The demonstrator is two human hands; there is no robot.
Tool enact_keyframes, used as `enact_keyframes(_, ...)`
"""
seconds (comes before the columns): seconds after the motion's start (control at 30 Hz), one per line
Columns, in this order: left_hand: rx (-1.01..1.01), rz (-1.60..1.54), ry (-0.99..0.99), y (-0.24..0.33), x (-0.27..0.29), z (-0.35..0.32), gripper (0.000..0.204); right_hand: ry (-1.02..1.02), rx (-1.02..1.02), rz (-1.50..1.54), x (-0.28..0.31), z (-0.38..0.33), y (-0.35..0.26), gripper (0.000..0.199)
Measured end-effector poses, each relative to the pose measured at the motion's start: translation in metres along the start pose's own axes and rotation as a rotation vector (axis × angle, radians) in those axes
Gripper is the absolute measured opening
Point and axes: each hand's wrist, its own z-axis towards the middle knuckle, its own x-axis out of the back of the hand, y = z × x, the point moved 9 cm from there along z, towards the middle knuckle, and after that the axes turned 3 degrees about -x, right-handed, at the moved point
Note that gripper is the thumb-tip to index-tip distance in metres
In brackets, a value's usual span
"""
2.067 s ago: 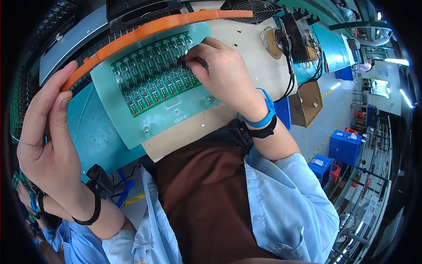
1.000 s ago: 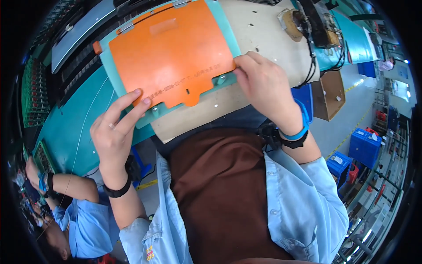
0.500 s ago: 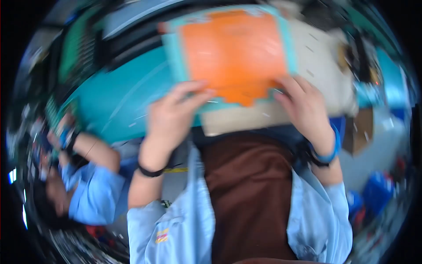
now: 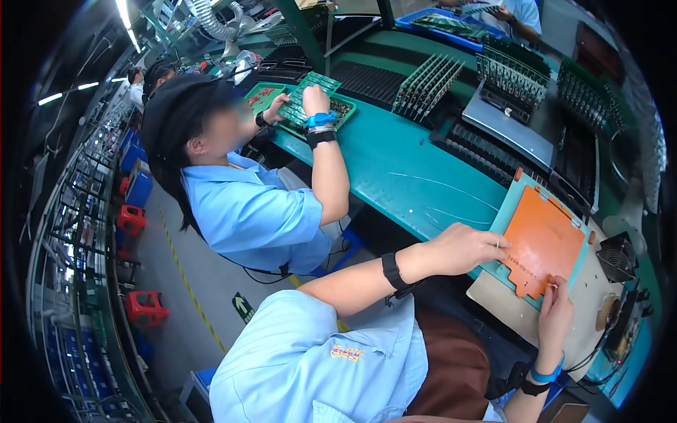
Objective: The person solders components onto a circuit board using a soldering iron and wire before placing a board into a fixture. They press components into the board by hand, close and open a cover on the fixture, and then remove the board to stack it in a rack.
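Observation:
A flat orange panel with a notched near edge lies over a teal frame at the right, on a beige board. With fingers closed, my left hand grips the panel's left edge near its lower corner. My right hand pinches the near edge by the notched tab, thumb and finger together. Whether the fingers also take in the teal frame, I cannot tell.
A co-worker at the left handles a green circuit board over a green tray. Racks of upright circuit boards line the far side of the teal bench. A small black fan stands right of the panel.
The view has swung left, so the panel and my hands now appear at the lower right. Both hands stay at the panel's near side. The co-worker shows more fully.

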Motion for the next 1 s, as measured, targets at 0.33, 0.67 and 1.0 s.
enact_keyframes(0.33,0.009,0.014,0.156,-0.012,0.012,-0.019,0.044,-0.128,0.473,0.045,-0.032,0.019,-0.145,0.045)
enact_keyframes(0.67,0.048,0.034,0.084,-0.016,0.006,-0.022,0.049,-0.189,0.376,-0.236,-0.07,0.034,-0.141,0.047)
enact_keyframes(1.0,0.044,0.01,0.116,-0.016,0.006,-0.018,0.048,-0.092,0.326,-0.063,-0.056,0.033,-0.139,0.047)
